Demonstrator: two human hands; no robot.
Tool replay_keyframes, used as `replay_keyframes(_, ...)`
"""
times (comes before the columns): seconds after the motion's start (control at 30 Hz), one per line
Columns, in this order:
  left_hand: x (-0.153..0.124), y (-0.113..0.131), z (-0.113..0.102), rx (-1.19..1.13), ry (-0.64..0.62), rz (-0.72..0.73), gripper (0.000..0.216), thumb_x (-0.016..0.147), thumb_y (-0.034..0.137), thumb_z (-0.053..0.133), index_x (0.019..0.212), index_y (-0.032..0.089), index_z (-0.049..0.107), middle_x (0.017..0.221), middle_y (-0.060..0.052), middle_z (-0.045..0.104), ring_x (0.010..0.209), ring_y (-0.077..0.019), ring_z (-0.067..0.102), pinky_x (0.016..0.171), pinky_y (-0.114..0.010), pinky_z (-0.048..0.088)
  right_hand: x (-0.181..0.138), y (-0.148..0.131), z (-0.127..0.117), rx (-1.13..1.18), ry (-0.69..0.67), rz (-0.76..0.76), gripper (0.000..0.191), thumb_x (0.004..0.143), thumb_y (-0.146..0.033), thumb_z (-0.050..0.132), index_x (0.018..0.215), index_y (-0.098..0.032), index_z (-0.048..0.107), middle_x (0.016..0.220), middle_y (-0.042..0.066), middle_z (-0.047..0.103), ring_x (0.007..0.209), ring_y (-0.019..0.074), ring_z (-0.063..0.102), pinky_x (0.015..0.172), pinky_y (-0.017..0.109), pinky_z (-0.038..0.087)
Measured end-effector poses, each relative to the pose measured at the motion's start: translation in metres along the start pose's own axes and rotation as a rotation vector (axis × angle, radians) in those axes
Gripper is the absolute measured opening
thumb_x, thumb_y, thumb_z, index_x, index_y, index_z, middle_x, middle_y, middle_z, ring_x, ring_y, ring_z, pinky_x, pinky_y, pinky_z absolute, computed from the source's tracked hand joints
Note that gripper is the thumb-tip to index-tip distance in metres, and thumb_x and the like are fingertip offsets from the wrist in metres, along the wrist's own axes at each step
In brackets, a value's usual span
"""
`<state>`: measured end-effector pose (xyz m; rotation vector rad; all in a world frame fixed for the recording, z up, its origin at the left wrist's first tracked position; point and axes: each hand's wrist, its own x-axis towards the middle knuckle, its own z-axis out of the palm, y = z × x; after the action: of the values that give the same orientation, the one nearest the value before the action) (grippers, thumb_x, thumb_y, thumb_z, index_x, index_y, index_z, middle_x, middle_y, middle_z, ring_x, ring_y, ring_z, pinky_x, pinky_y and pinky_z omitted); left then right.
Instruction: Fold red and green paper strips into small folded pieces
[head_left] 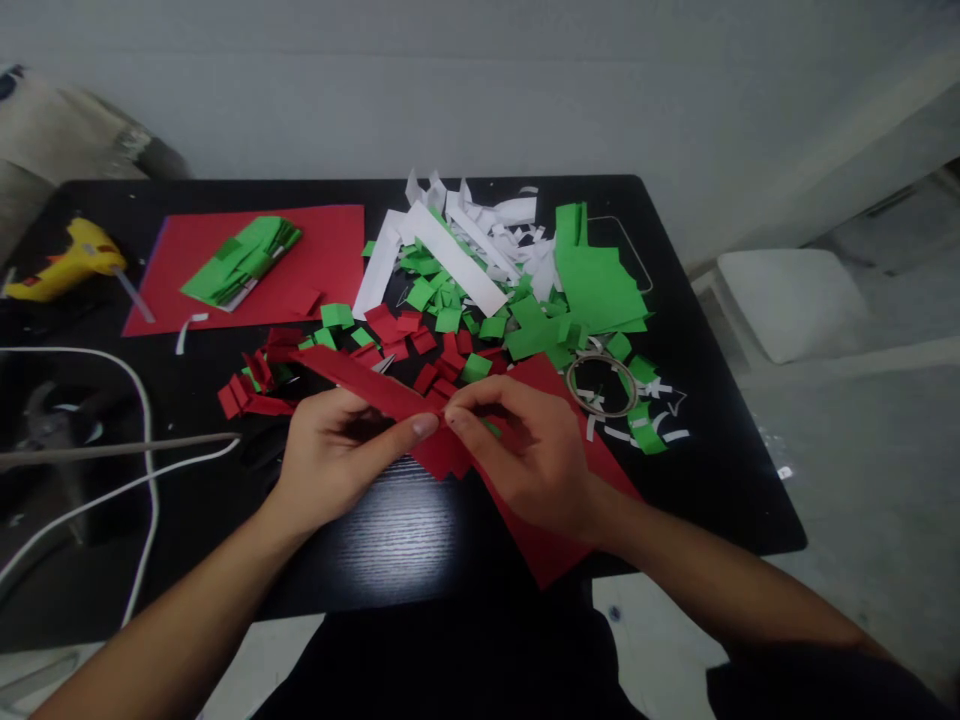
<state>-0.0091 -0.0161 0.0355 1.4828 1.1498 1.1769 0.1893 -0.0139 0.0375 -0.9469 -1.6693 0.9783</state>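
A: What is the left hand (330,455) grasping?
B: It is gripping a folded red strip (367,382) between thumb and fingers. The right hand (532,455) is pinching the strip's right end with its fingertips.
A: Where is the strip positioned?
B: It is slanting above the tabletop (405,540).
A: Adjacent items?
B: A red sheet (551,545) is lying beneath the right hand; a round ring (604,413) is resting beyond it.
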Motion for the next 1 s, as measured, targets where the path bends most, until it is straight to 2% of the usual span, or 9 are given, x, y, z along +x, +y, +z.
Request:
replay_keyframes(0.17,0.001,-0.007,-0.001,-0.091,-0.01,-0.076,0.007,0.083,0.026,0.085,0.089,0.022,0.081,0.078,0.001,0.081,0.065,-0.0169,0.075,0.061,-0.028,0.064,0.003,0.001,-0.003,0.153,-0.061,0.171,0.011,0.1,-0.028,0.066,0.096,-0.019,0.072,0.088,0.002,0.075,0.079,0.0141,0.07,0.07,0.025,0.057)
replay_keyframes(0.3,0.005,-0.002,0.001,-0.121,0.0,-0.09,0.013,0.08,0.025,0.088,0.09,0.021,0.08,0.074,0.001,0.079,0.064,-0.0167,0.075,0.061,-0.027,0.064,0.006,0.001,-0.004,0.22,-0.095,0.236,0.012,0.097,-0.029,0.069,0.094,-0.019,0.073,0.086,0.002,0.073,0.075,0.013,0.067,0.067,0.024,0.056)
replay_keyframes(0.5,0.009,-0.001,-0.001,-0.101,-0.049,-0.12,0.024,0.076,0.031,0.092,0.094,0.02,0.08,0.084,-0.003,0.082,0.075,-0.0208,0.079,0.069,-0.03,0.067,0.009,0.008,-0.004,0.216,-0.105,0.281,0.009,0.093,-0.025,0.072,0.09,-0.017,0.075,0.085,0.002,0.075,0.075,0.0131,0.068,0.067,0.025,0.055)
replay_keyframes(0.7,0.011,-0.008,-0.009,-0.065,-0.145,-0.16,0.018,0.086,0.035,0.084,0.092,0.019,0.079,0.081,-0.005,0.08,0.068,-0.019,0.075,0.063,-0.028,0.064,0.011,0.013,-0.004,0.209,-0.131,0.306,0.01,0.093,-0.025,0.072,0.088,-0.017,0.075,0.081,0.001,0.074,0.072,0.0123,0.066,0.064,0.024,0.053)
replay_keyframes(0.87,0.012,-0.006,-0.008,-0.095,-0.135,-0.192,0.02,0.081,0.034,0.087,0.089,0.018,0.078,0.078,-0.003,0.08,0.066,-0.0177,0.074,0.061,-0.027,0.062,0.012,0.015,-0.005,0.215,-0.153,0.324,0.011,0.093,-0.025,0.072,0.088,-0.016,0.075,0.082,0.001,0.074,0.073,0.0118,0.066,0.066,0.023,0.053)
replay_keyframes(1.0,0.012,-0.008,-0.007,-0.145,-0.118,-0.226,0.024,0.081,0.036,0.088,0.093,0.017,0.079,0.084,-0.005,0.081,0.073,-0.0203,0.076,0.068,-0.03,0.064,0.012,0.016,-0.005,0.236,-0.173,0.309,0.013,0.097,-0.029,0.069,0.095,-0.017,0.073,0.089,0.003,0.076,0.081,0.0138,0.071,0.073,0.025,0.058)
